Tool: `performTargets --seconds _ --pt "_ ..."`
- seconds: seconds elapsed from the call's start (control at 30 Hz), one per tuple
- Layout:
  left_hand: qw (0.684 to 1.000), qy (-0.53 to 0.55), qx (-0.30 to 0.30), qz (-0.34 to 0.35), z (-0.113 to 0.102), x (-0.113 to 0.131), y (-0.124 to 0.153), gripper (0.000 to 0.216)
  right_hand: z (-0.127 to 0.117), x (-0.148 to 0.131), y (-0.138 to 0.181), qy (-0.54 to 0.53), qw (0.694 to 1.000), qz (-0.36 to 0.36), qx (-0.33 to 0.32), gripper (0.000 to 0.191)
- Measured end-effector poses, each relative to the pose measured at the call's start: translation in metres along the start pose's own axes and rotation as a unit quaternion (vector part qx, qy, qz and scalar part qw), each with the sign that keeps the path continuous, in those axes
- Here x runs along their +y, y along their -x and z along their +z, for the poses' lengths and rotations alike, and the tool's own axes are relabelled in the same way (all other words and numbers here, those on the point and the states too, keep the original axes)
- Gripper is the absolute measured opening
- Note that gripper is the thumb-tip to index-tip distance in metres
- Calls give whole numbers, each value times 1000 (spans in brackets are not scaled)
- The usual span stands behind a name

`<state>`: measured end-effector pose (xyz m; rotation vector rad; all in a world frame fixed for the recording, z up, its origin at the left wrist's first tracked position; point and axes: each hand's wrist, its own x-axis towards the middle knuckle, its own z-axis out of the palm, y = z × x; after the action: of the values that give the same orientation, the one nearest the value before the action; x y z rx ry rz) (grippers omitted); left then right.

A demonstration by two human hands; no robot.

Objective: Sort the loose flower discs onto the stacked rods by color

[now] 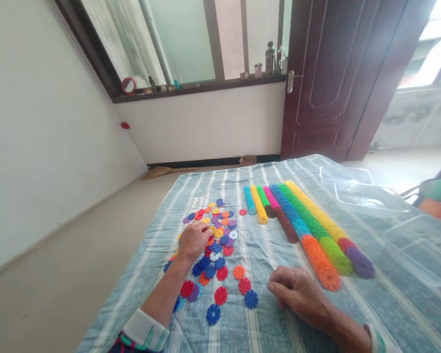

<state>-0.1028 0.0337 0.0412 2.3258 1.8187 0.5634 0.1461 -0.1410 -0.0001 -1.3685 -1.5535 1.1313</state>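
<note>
My left hand [193, 240] reaches into a scatter of small flower-shaped plastic discs [216, 245] in red, blue, orange, yellow and purple on a striped blue-grey cloth [264, 323]; its fingers are curled and pinched over a yellow disc at the pile's left side. My right hand [297, 291] rests on the cloth as a loose fist, with nothing visible in it. It lies just left of the orange end of a long stacked row of discs [321, 262]. Several such rows [301, 225] in blue, yellow, green, pink and purple lie side by side.
Clear plastic boxes [419, 245] and a lid [367, 198] sit on the cloth's right side. A person's striped sleeve [439, 196] shows at the far right edge. A dark door [327, 78] and a window sill with bottles [206, 86] are behind; bare floor lies left.
</note>
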Motion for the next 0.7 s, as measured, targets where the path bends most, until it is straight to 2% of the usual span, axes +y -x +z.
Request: performTargets --seconds 0.1,0.2,0.3,0.43,0.57,0.7 --pt "994 102 -29 2 -1 15 -3 22 0 -2 -1 -7 1000 -9 3 19" --pt "986 153 -61 36 7 43 -8 24 -1 -3 -2 -15 1000 -20 7 18" --pt "982 147 -85 84 25 75 -17 23 -1 -3 -3 -25 999 -24 4 17" --pt "981 135 -96 104 51 107 -30 21 0 -2 -5 -51 998 -22 5 15" --pt "985 105 -86 108 68 122 -39 19 1 -1 -6 -57 998 -29 15 15" --pt "988 76 -81 108 72 131 -42 17 0 -2 -7 -56 998 -30 13 16"
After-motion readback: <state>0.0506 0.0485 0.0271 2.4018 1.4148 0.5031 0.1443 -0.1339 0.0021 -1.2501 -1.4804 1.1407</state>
